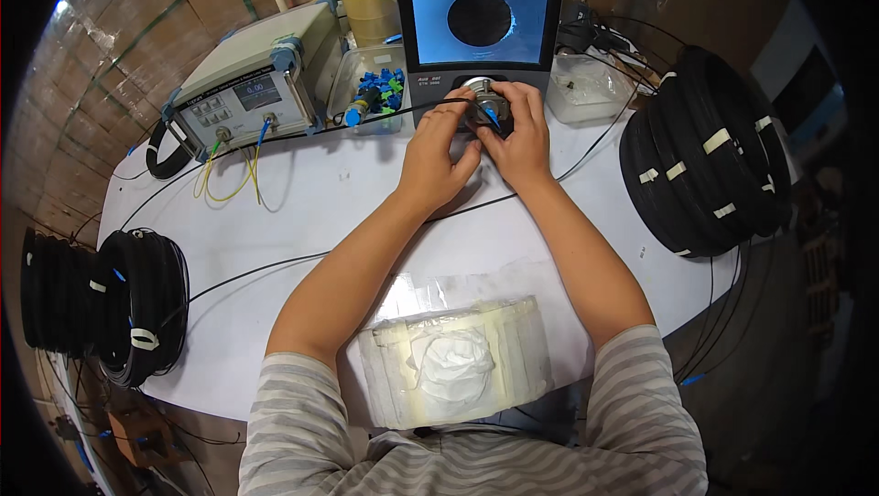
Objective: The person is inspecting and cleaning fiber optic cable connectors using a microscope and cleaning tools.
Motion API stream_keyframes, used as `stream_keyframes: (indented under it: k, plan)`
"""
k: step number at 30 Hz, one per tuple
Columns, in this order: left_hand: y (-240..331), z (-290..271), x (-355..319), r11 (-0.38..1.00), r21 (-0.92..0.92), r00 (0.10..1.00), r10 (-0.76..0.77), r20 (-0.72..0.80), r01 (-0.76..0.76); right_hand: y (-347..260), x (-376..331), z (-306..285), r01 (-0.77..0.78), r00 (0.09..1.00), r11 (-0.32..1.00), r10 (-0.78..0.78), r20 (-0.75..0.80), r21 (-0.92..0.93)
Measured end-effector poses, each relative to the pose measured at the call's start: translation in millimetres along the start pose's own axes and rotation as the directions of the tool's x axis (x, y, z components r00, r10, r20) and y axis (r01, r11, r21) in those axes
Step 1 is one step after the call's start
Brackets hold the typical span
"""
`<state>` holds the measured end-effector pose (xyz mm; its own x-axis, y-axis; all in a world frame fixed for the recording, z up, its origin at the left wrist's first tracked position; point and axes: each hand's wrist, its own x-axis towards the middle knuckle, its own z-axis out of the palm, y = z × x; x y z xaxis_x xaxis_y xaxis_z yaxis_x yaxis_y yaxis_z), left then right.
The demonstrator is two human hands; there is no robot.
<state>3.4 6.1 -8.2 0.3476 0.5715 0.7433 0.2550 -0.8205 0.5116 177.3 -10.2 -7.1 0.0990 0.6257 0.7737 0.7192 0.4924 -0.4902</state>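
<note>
Left hand [438,156]: fingers pinched on a thin black cable [385,115], held at the round metal port [482,93].
Right hand [522,134]: fingers closed on a blue connector [493,115] at the same port.
Port location: front of the inspection unit [549,34], below its blue screen [479,18].
Surroundings: 2 stacks of black cable coils [705,153] are set at the white table [302,212] ends.

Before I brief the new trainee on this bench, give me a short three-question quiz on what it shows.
1. True or false: both hands are at the round metal port beneath the screen.
2. What does the screen show? A) a dark disc on blue B) a graph C) nothing
3. Which side holds the larger pile of black cable coils?

Key: 1 true. 2 A. 3 The person's right; a smaller stack lies on the left.
</note>
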Motion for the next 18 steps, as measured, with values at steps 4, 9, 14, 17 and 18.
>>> stream_keyframes:
  k: [4,9,14,17,18]
  plan:
    - [-2.3,1.1,0.1,1.000,0.012,1.000,0.005,-0.007,-0.005,0.4,1.5,-0.3,0.012,1.000,1.000,-0.012,-0.007,0.016]
    - [-0.3,0.4,0.7,1.000,0.008,1.000,0.018,-0.010,-0.018,0.0,0.5,0.1,0.001,1.000,1.000,-0.001,-0.003,0.004]
    - [-2.5,0.3,1.2,1.000,0.011,1.000,0.025,-0.015,-0.025,-0.1,1.3,-0.3,0.000,1.000,1.000,0.000,0.001,0.012]
    - [-2.5,0.4,1.4,1.000,0.014,1.000,0.025,-0.010,-0.025,0.9,1.0,0.6,0.015,1.000,1.000,-0.015,-0.010,0.002]
    - [-2.3,-0.4,1.5,0.999,0.023,1.000,0.023,-0.006,-0.023,-0.1,0.4,0.7,0.003,1.000,1.000,-0.003,-0.005,0.003]
